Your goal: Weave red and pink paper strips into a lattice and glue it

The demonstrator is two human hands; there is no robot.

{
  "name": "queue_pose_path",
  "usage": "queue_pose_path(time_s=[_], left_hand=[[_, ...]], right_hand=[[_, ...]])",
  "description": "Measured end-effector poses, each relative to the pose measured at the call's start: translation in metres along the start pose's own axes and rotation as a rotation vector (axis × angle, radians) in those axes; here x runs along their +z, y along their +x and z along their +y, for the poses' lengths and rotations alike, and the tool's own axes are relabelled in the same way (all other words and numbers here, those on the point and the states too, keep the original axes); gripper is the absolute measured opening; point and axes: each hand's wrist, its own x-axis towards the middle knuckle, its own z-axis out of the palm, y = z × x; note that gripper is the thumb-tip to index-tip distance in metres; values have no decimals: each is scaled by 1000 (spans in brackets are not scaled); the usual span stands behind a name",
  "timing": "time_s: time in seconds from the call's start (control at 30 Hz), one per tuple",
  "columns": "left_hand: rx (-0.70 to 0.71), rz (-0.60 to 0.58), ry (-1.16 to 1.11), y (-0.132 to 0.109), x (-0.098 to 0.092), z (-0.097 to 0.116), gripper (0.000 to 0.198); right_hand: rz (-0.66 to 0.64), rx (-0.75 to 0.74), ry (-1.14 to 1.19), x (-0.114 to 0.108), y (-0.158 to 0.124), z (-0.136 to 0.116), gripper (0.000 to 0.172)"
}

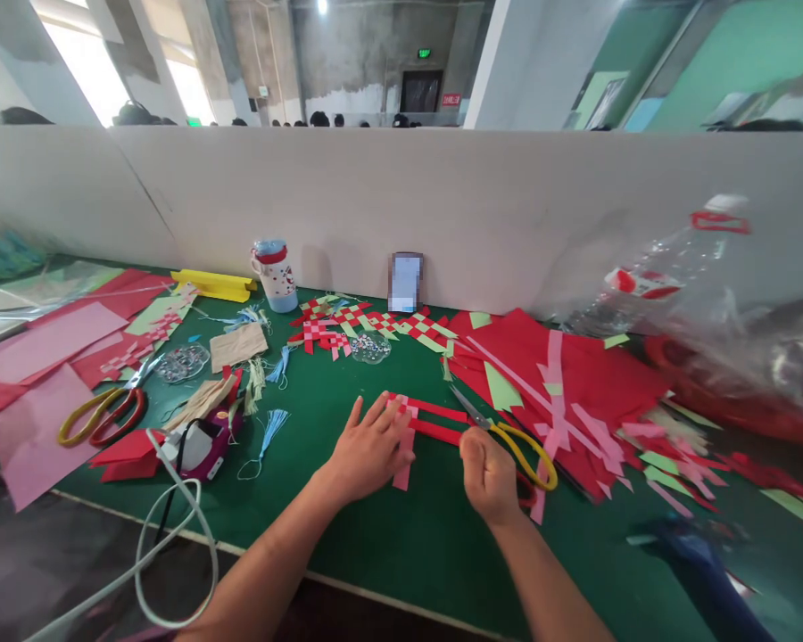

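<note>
My left hand (373,446) lies spread on a small woven piece of red and pink paper strips (403,415), pressing it to the green table (294,508). Two red strips (438,411) stick out from the weave to the right. At the end of the lower one, my right hand (487,471) is closed with fingers pinched on the red strip. Beside my right hand lie scissors with one yellow handle (532,459) and one red handle, partly covered by the hand. A pink strip (402,471) hangs out below my left hand.
Red sheets with pink and green scraps (575,383) cover the right side. Farther back stand a phone (405,282), a cup (278,278) and a large plastic bottle (675,259). Other scissors (117,401), tassels (272,430) and a white cable (197,526) lie left.
</note>
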Motion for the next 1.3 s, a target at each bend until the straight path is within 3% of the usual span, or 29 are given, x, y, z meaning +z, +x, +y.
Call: queue_pose_path(time_s=[0.1,0.4,0.6,0.77,0.87,1.0,1.13,1.3], left_hand=[[56,-6,153,-4,12,-4,62],[1,-35,57,-2,12,0,65],[-22,10,-16,16,1,11,47],[-3,127,-40,33,-6,-2,34],[-38,212,-46,37,-5,-23,32],[-99,332,-83,39,6,-50,35],[-80,390,-113,42,19,-60,32],[-80,436,-129,44,24,-61,31]], right_hand=[[-63,-10,9,3,1,-7,32],[-91,-52,-7,4,3,-11,33],[-80,-59,-2,6,1,-8,30],[-120,0,5,3,4,-12,31],[-219,80,0,13,32,-14,26],[-382,253,-38,52,104,-4,50],[-476,462,-87,98,167,15,36],[-510,554,-140,124,187,26,37]])
